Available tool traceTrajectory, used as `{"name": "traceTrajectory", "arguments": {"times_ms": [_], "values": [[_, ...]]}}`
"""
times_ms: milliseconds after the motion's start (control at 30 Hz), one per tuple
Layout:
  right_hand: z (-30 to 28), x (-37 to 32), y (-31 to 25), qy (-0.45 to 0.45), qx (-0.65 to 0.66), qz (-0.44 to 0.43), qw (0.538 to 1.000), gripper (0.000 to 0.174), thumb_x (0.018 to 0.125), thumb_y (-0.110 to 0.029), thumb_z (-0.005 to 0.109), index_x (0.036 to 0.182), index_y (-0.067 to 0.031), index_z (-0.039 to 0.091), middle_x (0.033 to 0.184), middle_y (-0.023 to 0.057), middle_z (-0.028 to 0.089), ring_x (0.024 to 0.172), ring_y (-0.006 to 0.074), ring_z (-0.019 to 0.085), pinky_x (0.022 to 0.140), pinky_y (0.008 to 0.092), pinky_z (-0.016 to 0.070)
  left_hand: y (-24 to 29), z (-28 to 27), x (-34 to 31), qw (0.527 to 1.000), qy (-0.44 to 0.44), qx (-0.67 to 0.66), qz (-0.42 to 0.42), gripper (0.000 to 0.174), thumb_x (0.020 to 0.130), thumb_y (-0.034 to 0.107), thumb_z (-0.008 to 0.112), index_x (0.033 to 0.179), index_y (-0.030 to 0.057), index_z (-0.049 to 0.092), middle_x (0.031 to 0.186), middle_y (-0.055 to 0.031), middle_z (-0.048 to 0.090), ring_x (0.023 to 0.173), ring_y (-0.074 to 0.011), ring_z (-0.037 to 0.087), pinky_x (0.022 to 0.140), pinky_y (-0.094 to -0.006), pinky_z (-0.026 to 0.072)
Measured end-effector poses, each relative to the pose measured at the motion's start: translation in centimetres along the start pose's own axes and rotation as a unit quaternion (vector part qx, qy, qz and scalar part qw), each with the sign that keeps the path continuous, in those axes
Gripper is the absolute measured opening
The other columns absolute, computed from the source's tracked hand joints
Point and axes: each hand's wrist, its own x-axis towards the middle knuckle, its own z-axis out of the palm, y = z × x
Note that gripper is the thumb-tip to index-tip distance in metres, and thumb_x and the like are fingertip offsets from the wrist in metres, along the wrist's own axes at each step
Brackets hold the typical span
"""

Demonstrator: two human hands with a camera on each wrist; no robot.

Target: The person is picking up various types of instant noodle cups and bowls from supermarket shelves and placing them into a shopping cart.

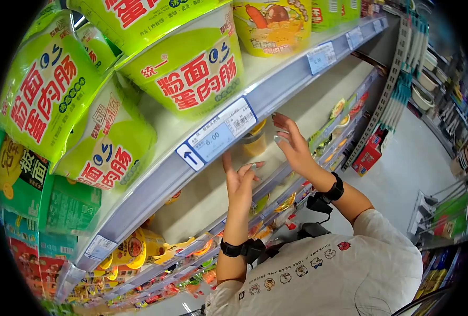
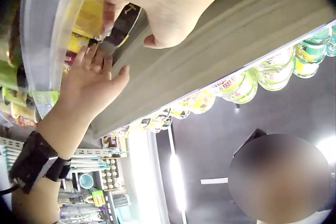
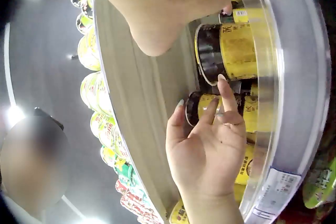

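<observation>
Yellow-and-black cups [image 3: 239,50] stand in a row on the lower shelf, behind its clear front lip; one cup [image 1: 255,142] shows in the head view between the hands. My left hand [image 1: 240,187], palm up with fingers spread and slightly bent, is beside the cups; in the right wrist view a fingertip of this left hand [image 3: 207,155] meets a cup's edge or lies just before it. My right hand [image 1: 295,147] is at the cup's other side, fingers extended; in the left wrist view the right hand [image 2: 92,85] reaches towards the cups. Whether it touches one is unclear.
Above the hands runs the upper shelf's edge with a price label [image 1: 215,138], and large green-and-white noodle tubs [image 1: 191,73] stand on it. Lower shelves hold colourful packages. A perforated metal upright [image 1: 376,110] ends the shelving, with the aisle floor [image 1: 402,158] beyond.
</observation>
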Motion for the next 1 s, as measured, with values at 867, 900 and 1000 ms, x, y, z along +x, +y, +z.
{"name": "traceTrajectory", "arguments": {"times_ms": [867, 900, 1000], "values": [[1.2, -3.4, -2.9, -0.262, 0.364, -0.062, 0.892, 0.070, 0.081, -0.009, 0.042, 0.136, 0.0075, 0.002, 0.139, 0.0204, 0.019, 0.128, 0.0258, 0.024, 0.105, 0.0378, 0.0198, 1.3, 5.6, -9.1, 0.910, 0.282, 0.213, 0.216, 0.065, 0.077, 0.008, 0.043, 0.135, -0.0066, 0.020, 0.131, -0.0176, 0.038, 0.101, -0.0241, 0.055, 0.076, -0.0349, 0.0513], [2.1, -4.8, -3.4, -0.268, 0.388, -0.064, 0.880, 0.071, 0.082, -0.014, 0.043, 0.136, 0.0081, 0.003, 0.138, 0.0206, 0.020, 0.129, 0.0258, 0.023, 0.106, 0.0378, 0.0197, 1.9, 5.6, -10.8, 0.901, 0.317, 0.213, 0.206, 0.064, 0.078, 0.011, 0.043, 0.135, -0.0065, 0.022, 0.131, -0.0173, 0.038, 0.104, -0.0238, 0.053, 0.079, -0.0343, 0.0499], [4.3, -9.2, -5.7, -0.321, 0.394, -0.045, 0.860, 0.072, 0.083, -0.019, 0.044, 0.136, 0.0089, 0.004, 0.137, 0.0206, 0.023, 0.128, 0.0263, 0.025, 0.105, 0.0376, 0.0202, 3.4, 5.2, -16.5, 0.878, 0.400, 0.187, 0.184, 0.063, 0.079, 0.019, 0.043, 0.134, -0.0061, 0.025, 0.131, -0.0169, 0.038, 0.111, -0.0235, 0.049, 0.085, -0.0333, 0.0465]]}}
